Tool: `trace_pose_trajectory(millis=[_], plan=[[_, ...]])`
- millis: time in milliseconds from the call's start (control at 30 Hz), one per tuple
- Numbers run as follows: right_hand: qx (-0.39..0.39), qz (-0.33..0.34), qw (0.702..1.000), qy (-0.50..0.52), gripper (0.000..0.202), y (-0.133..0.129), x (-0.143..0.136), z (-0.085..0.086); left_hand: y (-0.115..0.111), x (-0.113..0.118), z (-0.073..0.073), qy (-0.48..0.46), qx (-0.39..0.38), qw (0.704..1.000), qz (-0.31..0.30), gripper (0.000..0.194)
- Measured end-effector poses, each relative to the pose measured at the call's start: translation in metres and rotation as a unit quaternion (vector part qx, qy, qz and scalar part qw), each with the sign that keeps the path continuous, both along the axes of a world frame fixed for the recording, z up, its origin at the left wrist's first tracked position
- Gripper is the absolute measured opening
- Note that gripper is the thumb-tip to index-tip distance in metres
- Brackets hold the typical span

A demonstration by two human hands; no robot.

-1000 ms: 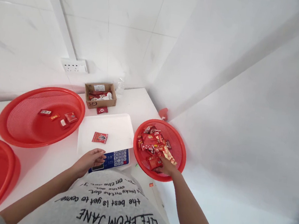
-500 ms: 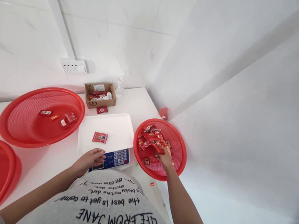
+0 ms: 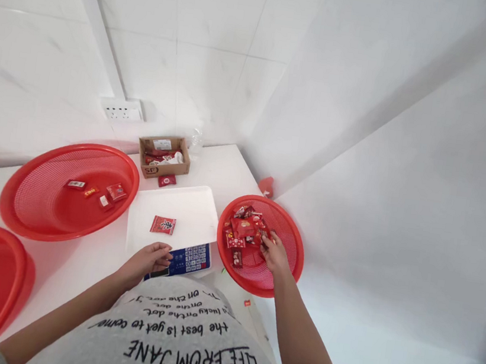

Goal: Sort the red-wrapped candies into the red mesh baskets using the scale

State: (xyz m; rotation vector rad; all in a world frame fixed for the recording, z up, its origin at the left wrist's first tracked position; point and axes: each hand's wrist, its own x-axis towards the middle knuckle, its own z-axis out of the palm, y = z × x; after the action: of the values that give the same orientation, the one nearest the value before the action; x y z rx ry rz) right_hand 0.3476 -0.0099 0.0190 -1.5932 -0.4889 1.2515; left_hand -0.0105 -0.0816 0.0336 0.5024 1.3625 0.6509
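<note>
My right hand (image 3: 277, 256) reaches into the right red mesh basket (image 3: 300, 243), its fingers closed on a small red packet (image 3: 263, 233) at the edge of a heap of red snack packets (image 3: 243, 227). The heap lies on the basket's far left side. At the near edge of the white-topped scale (image 3: 194, 208), my left hand (image 3: 152, 261) hovers over the blue keypad (image 3: 190, 258), fingers loosely bent and holding nothing visible. One red packet with dark lettering (image 3: 162, 225) lies flat on the scale's tray.
Left of the scale, a red basket (image 3: 28, 177) holds several small packets. Another red basket (image 3: 18, 272) stands nearer at the left edge. Behind the scale are a cardboard box (image 3: 164, 170) of packets and a red packet (image 3: 167, 180). A wall socket (image 3: 122, 110) is above.
My right hand has let go of a long red packet and shifted slightly right in the basket. The packets there have been rearranged. My left hand has stayed almost still.
</note>
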Motion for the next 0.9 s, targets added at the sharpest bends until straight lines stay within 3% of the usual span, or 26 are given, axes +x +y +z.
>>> trace_pose_trajectory(millis=[167, 333, 433, 533, 700, 900], plan=[[0.039, 0.042, 0.997, 0.046, 0.046, -0.002, -0.028, 0.03, 0.001, 0.005, 0.009, 0.0, 0.021, 0.998, -0.052, 0.045], [0.092, 0.159, 0.981, 0.057, 0.05, -0.013, -0.099, 0.052, 0.007, 0.023, 0.028, -0.067, 0.041, 0.989, -0.122, 0.055], [0.113, 0.253, 0.96, 0.044, 0.049, -0.025, -0.142, 0.048, 0.011, 0.033, 0.03, -0.114, 0.057, 0.984, -0.124, 0.064], [0.125, 0.336, 0.933, -0.006, 0.044, -0.035, -0.168, 0.036, 0.01, 0.033, 0.022, -0.133, 0.065, 0.983, -0.104, 0.062], [0.104, 0.391, 0.914, -0.029, 0.038, -0.04, -0.18, 0.022, 0.0, 0.019, 0.006, -0.094, 0.056, 0.991, -0.079, 0.055], [0.089, 0.442, 0.893, 0.01, 0.034, -0.044, -0.194, 0.027, -0.001, 0.011, -0.002, -0.098, 0.046, 0.994, -0.008, 0.051]])
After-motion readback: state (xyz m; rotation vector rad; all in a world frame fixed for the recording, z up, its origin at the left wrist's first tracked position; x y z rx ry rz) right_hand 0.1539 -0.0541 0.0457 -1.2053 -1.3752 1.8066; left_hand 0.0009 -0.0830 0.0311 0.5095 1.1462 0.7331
